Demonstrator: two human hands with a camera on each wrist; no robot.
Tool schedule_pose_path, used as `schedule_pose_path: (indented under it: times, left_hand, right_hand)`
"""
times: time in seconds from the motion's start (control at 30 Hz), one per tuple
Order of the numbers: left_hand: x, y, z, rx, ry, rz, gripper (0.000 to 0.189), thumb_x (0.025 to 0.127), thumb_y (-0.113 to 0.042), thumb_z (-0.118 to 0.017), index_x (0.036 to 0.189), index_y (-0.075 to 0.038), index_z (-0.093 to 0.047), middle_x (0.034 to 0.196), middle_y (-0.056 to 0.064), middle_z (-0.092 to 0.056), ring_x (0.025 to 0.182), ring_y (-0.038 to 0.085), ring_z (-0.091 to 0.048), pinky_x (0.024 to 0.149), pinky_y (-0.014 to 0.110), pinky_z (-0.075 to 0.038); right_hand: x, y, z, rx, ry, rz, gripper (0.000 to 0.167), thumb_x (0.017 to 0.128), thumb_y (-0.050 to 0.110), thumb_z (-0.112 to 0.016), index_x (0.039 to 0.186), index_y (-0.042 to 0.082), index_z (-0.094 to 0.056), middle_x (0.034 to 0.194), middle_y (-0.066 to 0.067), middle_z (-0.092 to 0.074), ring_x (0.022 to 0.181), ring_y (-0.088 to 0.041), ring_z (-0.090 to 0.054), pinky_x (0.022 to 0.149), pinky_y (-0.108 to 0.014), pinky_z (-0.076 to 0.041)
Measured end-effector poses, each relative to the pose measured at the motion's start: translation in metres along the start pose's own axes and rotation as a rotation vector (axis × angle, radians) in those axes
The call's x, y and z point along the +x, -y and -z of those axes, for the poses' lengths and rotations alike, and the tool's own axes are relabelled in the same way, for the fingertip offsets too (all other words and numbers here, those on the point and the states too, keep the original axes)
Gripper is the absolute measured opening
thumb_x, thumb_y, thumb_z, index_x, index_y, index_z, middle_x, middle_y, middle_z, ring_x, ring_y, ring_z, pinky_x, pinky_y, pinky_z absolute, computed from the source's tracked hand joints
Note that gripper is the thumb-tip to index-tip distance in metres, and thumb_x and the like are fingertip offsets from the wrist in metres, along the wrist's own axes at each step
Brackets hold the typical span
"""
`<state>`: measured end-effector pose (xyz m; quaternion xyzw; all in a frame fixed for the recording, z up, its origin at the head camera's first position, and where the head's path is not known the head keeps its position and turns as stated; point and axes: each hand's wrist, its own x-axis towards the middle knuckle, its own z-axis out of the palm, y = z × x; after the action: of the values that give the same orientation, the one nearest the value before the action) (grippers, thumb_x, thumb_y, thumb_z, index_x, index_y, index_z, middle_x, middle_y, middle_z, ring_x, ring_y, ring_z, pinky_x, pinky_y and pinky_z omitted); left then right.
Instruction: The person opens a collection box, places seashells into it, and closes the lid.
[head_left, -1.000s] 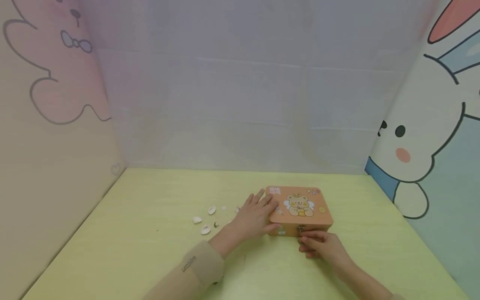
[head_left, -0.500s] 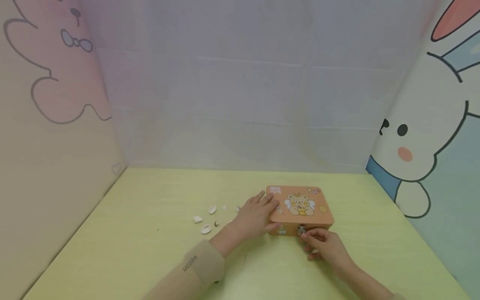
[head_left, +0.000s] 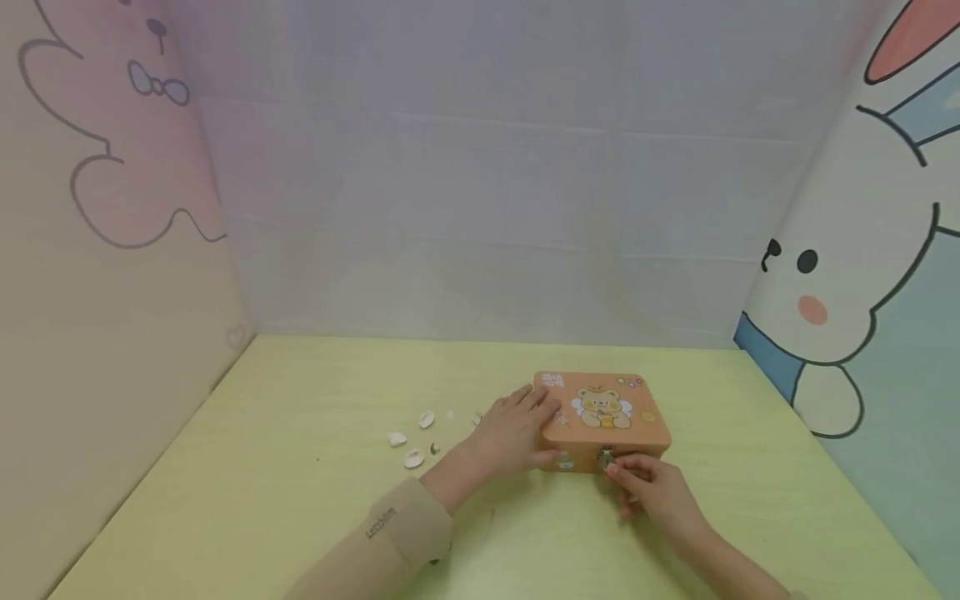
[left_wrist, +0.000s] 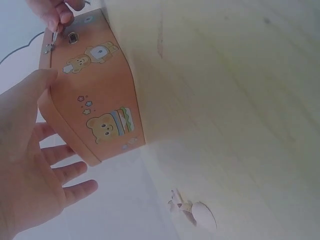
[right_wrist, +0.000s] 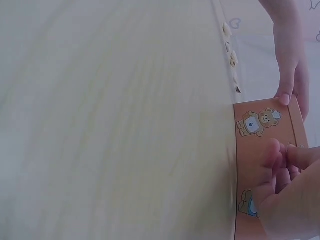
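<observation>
An orange tin box [head_left: 603, 421] with a bear printed on its closed lid stands on the table. My left hand [head_left: 513, 429] rests on its left side, fingers spread over the lid edge and thumb at the front, as the left wrist view also shows. At the box front, my right hand [head_left: 652, 487] pinches the small metal clasp [head_left: 606, 457] between thumb and forefinger. In the left wrist view the clasp flap [left_wrist: 56, 34] sticks out from the front, apart from the catch plate [left_wrist: 73, 38] below it. The right wrist view has the clasp mostly hidden by the fingers.
Several small white shells [head_left: 414, 458] lie on the pale yellow table [head_left: 262, 500], left of the box and behind the left forearm. A grey back wall [head_left: 480, 208] and side panels with cartoon animals enclose the table.
My right fingers have shifted slightly up and right at the clasp, and its metal flap now shows out from the front. My left hand has stayed on the box.
</observation>
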<state>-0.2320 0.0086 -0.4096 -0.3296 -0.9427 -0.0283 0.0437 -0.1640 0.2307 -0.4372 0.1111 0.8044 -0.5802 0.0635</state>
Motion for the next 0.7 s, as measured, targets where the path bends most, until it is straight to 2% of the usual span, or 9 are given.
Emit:
schedule_pose_path:
  times: [0.23, 0.5, 0.7]
  left_hand:
    - [0.004, 0.004, 0.001, -0.053, -0.016, -0.011, 0.074, 0.088, -0.064, -0.047, 0.146, -0.019, -0.033, 0.151, 0.008, -0.032, 0.137, 0.028, -0.033, 0.104, 0.044, -0.039]
    - [0.009, 0.006, 0.009, -0.316, -0.025, 0.039, 0.071, 0.089, -0.064, -0.042, 0.145, -0.021, -0.035, 0.151, 0.009, -0.033, 0.136, 0.028, -0.036, 0.107, 0.043, -0.036]
    - [0.013, 0.008, 0.01, -0.397, -0.068, 0.048, 0.068, 0.091, -0.062, -0.041, 0.144, -0.019, -0.039, 0.15, 0.009, -0.034, 0.135, 0.029, -0.036, 0.107, 0.043, -0.035]
  right_hand:
    - [-0.001, 0.01, 0.006, 0.043, 0.011, 0.019, 0.024, 0.091, 0.017, -0.062, 0.105, -0.004, -0.062, 0.085, -0.006, -0.071, 0.061, -0.013, -0.059, 0.055, -0.027, -0.053]
    - [-0.002, 0.026, 0.011, 0.097, 0.033, 0.063, 0.028, 0.093, 0.019, -0.06, 0.107, -0.005, -0.06, 0.089, -0.007, -0.072, 0.06, -0.013, -0.06, 0.054, -0.026, -0.051]
    - [-0.001, 0.032, 0.013, 0.125, 0.029, 0.072, 0.027, 0.093, 0.02, -0.061, 0.106, -0.004, -0.059, 0.088, -0.005, -0.072, 0.059, -0.012, -0.06, 0.053, -0.024, -0.05]
